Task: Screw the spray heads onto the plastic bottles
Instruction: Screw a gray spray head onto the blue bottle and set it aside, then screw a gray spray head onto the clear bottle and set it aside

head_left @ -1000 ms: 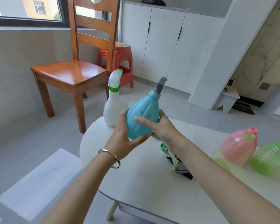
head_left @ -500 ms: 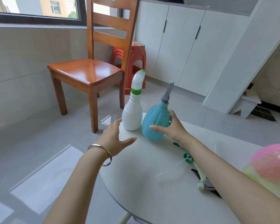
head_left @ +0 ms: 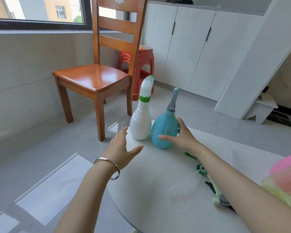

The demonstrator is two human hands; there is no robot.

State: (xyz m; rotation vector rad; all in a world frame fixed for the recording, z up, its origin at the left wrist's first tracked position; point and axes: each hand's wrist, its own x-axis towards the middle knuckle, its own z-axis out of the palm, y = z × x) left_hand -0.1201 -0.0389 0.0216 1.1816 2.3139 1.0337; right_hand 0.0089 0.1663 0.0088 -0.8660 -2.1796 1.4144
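A teal round bottle [head_left: 164, 127] with a grey spray head stands upright near the far left edge of the white table [head_left: 158, 190]. My right hand [head_left: 181, 137] curls around its right side, thumb on its front. Touching its left side stands a white bottle [head_left: 140, 125] with a white and green spray head. My left hand [head_left: 122, 148] hovers open over the table edge, a little in front of the white bottle, holding nothing. Loose spray heads [head_left: 215, 190] lie on the table partly under my right forearm. A pink and yellow-green bottle [head_left: 286, 180] lies at the right edge.
A wooden chair [head_left: 97, 78] stands on the tiled floor beyond the table, with stacked red plastic stools [head_left: 138, 64] behind it. White cabinets [head_left: 191, 47] line the back wall. The table's curved edge runs just left of my left hand.
The teal bottle went from held in both hands above the table to standing beside the white bottle. My left hand let go and drew back, open. The view shifted left.
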